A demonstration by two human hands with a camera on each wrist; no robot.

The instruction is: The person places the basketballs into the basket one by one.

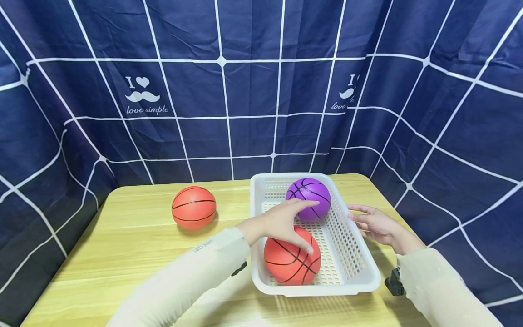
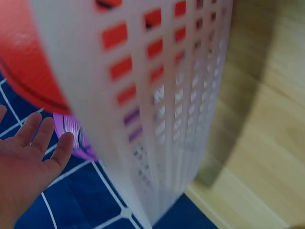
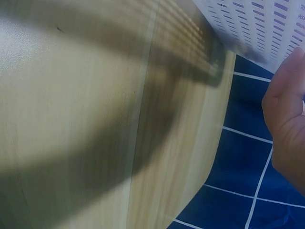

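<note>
1. Currently, a red ball with black seams (image 1: 286, 268) is seated in the near end of a white perforated plastic basket (image 1: 316, 289), while a purple ball with black seams (image 1: 310, 191) is lodged toward its far end.
2. A second, orange-red ball with black seams (image 1: 194, 207) is found outside, on the pale wooden table (image 1: 135, 245), well apart from the basket's left side.
3. The left hand (image 1: 283, 221) is held over the basket with its thumb and fingers spread apart, and nothing is seen to be gripped (whether either ball is touched cannot be told).
4. The right hand (image 1: 377, 225) is placed by the basket's right outer wall, its fingers loosely bent toward the rim; no grip is shown, and contact cannot be made out.
5. The nearer ball could be rolled into the purple one if it were brushed by the left thumb.
6. The basket could be slid or tilted if its rim were pressed from the right alone, since no steadying is given on the left.
7. The ball outside could be sent off the table if it were caught by the left sleeve (image 1: 192, 274), as no stop is seen around it.
</note>
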